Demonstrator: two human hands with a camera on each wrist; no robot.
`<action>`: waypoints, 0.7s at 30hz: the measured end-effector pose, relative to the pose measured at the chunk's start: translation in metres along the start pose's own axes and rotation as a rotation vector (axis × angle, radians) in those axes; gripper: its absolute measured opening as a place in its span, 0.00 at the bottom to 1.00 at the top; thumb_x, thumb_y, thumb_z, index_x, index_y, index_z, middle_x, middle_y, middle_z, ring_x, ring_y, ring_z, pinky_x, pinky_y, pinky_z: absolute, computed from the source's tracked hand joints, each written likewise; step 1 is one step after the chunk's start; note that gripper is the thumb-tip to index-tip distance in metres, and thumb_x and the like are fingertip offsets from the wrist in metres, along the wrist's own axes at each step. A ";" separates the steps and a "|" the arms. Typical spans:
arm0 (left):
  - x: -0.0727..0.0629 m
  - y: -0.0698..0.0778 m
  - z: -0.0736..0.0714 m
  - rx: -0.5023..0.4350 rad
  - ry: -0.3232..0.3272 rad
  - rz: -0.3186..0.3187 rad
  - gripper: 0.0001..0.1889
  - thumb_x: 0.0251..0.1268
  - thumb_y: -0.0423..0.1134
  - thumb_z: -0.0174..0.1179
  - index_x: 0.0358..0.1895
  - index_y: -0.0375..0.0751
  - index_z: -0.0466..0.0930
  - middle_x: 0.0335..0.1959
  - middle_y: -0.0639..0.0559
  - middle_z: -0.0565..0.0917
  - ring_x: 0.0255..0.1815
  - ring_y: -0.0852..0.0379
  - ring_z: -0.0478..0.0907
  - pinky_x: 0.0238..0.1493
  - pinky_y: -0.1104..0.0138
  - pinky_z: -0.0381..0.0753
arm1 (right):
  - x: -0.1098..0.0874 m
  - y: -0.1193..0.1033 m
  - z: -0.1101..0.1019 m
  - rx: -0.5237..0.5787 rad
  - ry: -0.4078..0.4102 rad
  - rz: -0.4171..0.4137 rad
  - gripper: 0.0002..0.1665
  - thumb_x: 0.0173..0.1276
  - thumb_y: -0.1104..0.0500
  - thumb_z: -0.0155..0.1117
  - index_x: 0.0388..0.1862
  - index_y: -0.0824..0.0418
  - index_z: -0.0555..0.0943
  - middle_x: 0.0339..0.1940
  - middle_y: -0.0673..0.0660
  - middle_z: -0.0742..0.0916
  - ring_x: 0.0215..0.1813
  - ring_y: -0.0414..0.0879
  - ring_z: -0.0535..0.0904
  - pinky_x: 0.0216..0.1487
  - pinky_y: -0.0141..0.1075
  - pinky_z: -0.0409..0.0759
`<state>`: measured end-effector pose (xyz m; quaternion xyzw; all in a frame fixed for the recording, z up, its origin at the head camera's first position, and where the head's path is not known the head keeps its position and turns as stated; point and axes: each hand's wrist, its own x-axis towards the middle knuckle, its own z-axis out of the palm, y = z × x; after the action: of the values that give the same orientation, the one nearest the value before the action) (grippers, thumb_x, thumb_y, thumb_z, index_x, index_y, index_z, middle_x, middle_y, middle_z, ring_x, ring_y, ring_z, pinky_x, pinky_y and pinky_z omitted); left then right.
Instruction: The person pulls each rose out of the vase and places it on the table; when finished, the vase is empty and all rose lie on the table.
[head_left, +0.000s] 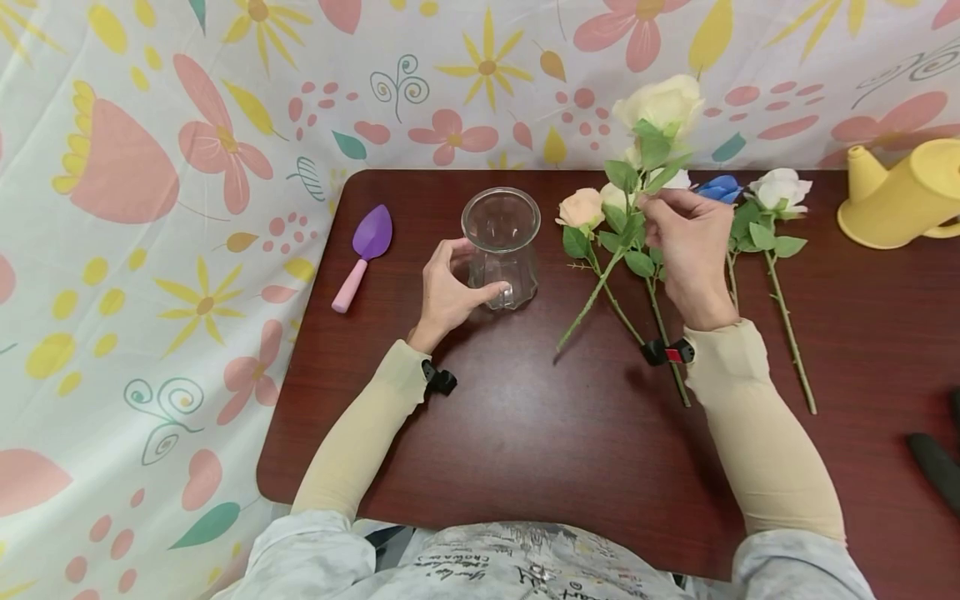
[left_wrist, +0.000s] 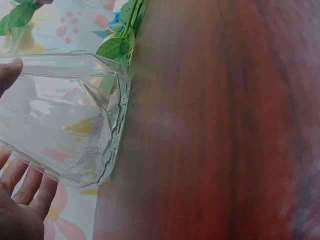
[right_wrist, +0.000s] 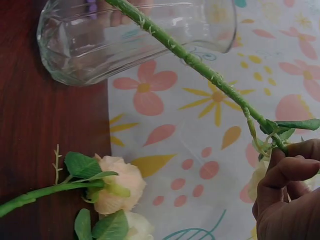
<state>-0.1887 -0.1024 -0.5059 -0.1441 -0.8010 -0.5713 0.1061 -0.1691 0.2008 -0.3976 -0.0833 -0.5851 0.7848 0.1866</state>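
A clear glass vase (head_left: 504,250) with a flared rim stands upright on the table. My left hand (head_left: 453,289) holds it from the left side, and the left wrist view shows my thumb and fingers on opposite sides of the glass (left_wrist: 65,120). My right hand (head_left: 692,250) pinches a cream rose (head_left: 660,104) by the stem just below its leaves. That rose is raised, bloom up, its bare stem (right_wrist: 195,62) slanting down toward the vase. Below it, a peach rose (head_left: 581,208) lies on the table beside other cut stems.
A purple trowel (head_left: 372,233) with a pink handle lies at the left. Right of my right hand are a white rose (head_left: 780,192) and a blue flower (head_left: 720,188). A yellow watering can (head_left: 900,196) stands at the back right, and a dark handle (head_left: 933,471) shows at the right edge.
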 end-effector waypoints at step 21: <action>0.000 0.001 0.000 0.000 0.000 -0.012 0.41 0.43 0.39 0.90 0.64 0.35 0.80 0.59 0.40 0.86 0.63 0.45 0.85 0.69 0.57 0.87 | 0.003 0.023 0.005 -0.243 -0.129 0.156 0.09 0.72 0.66 0.73 0.32 0.57 0.95 0.22 0.44 0.87 0.19 0.35 0.74 0.19 0.25 0.68</action>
<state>-0.1880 -0.1021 -0.5048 -0.1391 -0.8018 -0.5721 0.1025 -0.1785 0.1918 -0.4177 -0.1001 -0.6784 0.7240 0.0754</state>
